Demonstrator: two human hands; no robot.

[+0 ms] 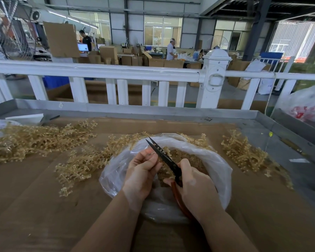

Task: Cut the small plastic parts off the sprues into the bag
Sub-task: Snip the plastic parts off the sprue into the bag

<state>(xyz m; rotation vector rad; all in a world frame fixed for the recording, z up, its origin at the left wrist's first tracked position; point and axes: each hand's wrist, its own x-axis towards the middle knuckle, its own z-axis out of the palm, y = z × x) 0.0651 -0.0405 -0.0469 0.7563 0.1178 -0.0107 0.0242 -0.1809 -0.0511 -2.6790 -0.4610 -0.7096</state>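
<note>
Head camera looked down over a workbench (35, 206) covered in brown cardboard, with both bare hands held above a clear plastic bag (220, 171) at the near middle. The left hand (142, 173) had its fingers curled together, pinching something small at the fingertips just beside the blades; what it pinched was too blurred to tell. The right hand (193, 186) was clamped around the reddish-brown handles of a pair of scissors (164, 155), whose dark blades pointed up and to the left and were slightly parted at the tips. The bag lay open on the cardboard, its rim rolled outward, and it held a mound of small tan cut parts (189, 159) directly below the blades.

Tan plastic sprues lay in loose heaps around the bag: a big pile (35, 140) to the far left, a second pile (84, 164) touching the bag's left edge, and a third pile (247, 155) to the right, apart from the bag. A few more sprues showed just behind the bag's far rim.

A white railing (116, 73) ran across behind the bench. Beyond it stood stacked cardboard boxes (109, 55), and two people worked in the background. Another filled plastic bag (307, 104) sat at the far right edge.
</note>
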